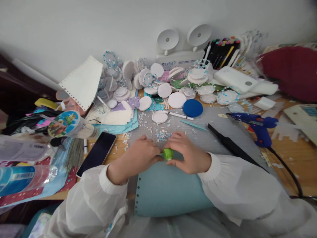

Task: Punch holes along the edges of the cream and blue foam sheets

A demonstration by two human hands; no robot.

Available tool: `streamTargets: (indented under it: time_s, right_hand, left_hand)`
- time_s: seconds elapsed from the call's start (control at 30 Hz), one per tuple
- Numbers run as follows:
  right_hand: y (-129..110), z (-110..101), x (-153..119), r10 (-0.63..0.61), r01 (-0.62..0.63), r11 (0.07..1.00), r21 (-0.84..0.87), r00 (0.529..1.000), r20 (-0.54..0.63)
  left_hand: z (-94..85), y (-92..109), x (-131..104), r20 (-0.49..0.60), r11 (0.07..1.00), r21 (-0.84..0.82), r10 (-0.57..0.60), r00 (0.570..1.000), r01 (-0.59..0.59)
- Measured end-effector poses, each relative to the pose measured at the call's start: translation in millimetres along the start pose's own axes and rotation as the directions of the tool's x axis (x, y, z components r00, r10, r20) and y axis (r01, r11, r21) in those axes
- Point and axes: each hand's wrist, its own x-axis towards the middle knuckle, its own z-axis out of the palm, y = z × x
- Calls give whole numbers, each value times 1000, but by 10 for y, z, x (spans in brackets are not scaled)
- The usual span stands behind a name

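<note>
Between my two hands is a small bright green object (168, 154), held over the far edge of a blue-green sheet (170, 191) with punched holes along its left side. My right hand (187, 152) grips the green object between thumb and fingers. From the other side, my left hand (142, 155) is closed, its thumb and fingertips pinched at the object's left end around something too small to make out. Just beyond the hands lie paper scraps (162, 135), a white disc (159, 117), a white pen (179, 115) and a dark blue disc (192, 108) on a grey mat (213, 120).
A blue glue gun (260, 124) with a cord and a black tool (232, 147) lie right. A phone (97, 152), a lidded cup (66, 124) and a bottle (27, 177) are left. White discs (177, 99) pile up before a twin-headed lamp (179, 59).
</note>
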Motion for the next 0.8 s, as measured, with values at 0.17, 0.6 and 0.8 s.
streamTargets:
  time_s: [0.17, 0.6, 0.8]
  right_hand:
    - [-58, 20, 42, 5, -5, 1000, 9, 999, 32]
    - [-2, 142, 157, 40, -41, 999, 20, 996, 79]
    - [59, 184, 134, 42, -43, 999, 15, 999, 15]
  left_hand:
    - [24, -48, -72, -29, 1000, -11, 9, 1000, -9]
    - [126, -226, -305, -57, 997, -49, -61, 997, 59]
    - [120, -226, -241, -64, 998, -6, -60, 996, 60]
